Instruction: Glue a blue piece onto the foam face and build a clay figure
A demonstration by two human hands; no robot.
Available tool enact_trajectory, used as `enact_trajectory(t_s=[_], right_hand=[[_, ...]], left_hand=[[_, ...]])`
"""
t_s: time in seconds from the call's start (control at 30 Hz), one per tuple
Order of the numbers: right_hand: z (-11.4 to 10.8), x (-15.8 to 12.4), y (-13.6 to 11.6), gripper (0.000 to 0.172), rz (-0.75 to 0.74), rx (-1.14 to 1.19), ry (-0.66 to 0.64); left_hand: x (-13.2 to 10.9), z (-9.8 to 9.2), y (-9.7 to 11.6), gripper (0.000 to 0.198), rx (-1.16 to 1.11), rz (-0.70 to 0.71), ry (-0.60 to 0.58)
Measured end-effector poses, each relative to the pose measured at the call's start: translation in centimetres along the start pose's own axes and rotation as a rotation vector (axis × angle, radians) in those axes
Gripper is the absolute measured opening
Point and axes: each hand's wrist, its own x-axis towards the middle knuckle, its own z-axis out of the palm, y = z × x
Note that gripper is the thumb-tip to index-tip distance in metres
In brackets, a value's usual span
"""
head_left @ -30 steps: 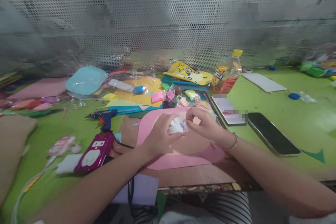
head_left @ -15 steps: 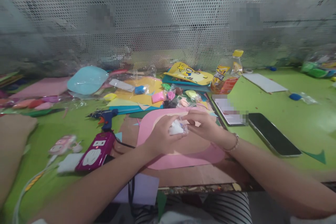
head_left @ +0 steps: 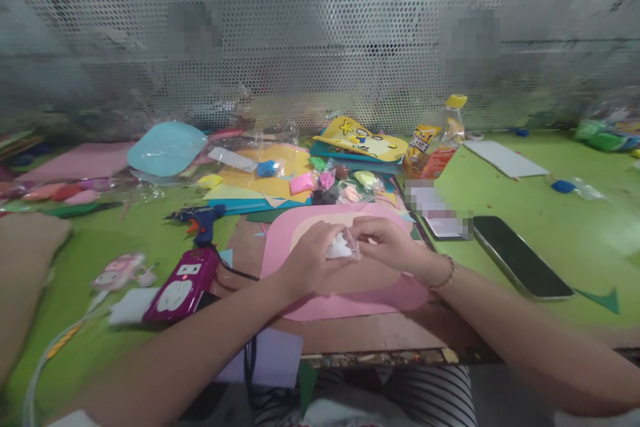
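Observation:
My left hand [head_left: 311, 257] is closed around a small clear bag with a white lump [head_left: 339, 246] inside, above the middle of the pink-bordered paper shape [head_left: 320, 305]. At the bag's right edge my right hand [head_left: 387, 245] pinches the clear plastic between thumb and fingers. Behind the hands lie small packets of coloured clay, among them a pink one [head_left: 302, 183], a blue one [head_left: 267, 169] and a pale yellow one [head_left: 367, 179]. The paper shape rests on a brown board [head_left: 345, 338].
A blue glue gun [head_left: 203, 221] and a magenta device [head_left: 183, 287] with cables lie left. A bottle [head_left: 434, 140] stands behind right, near two phones, one dark [head_left: 521, 257]. A perforated metal panel [head_left: 320, 33] rises at the back.
Both hands have shifted very slightly at the bag. The white lump shows a little more to the right, and the clear plastic beside it has changed shape.

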Motion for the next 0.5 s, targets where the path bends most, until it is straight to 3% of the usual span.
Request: enact_trajectory(t_s=[0.17, 0.3, 0.5], right_hand=[[0.5, 0.1, 1.0, 0.012, 0.102, 0.064, 0.209], [0.6, 0.2, 1.0, 0.013, 0.115, 0.145, 0.152], [0.5, 0.1, 0.0, 0.011, 0.072, 0.003, 0.087]], left_hand=[[0.3, -0.1, -0.1, 0.04, 0.0, -0.067, 0.044], [0.2, 0.1, -0.2, 0.043, 0.045, -0.039, 0.025], [0.1, 0.2, 0.1, 0.032, 0.067, -0.019, -0.065]])
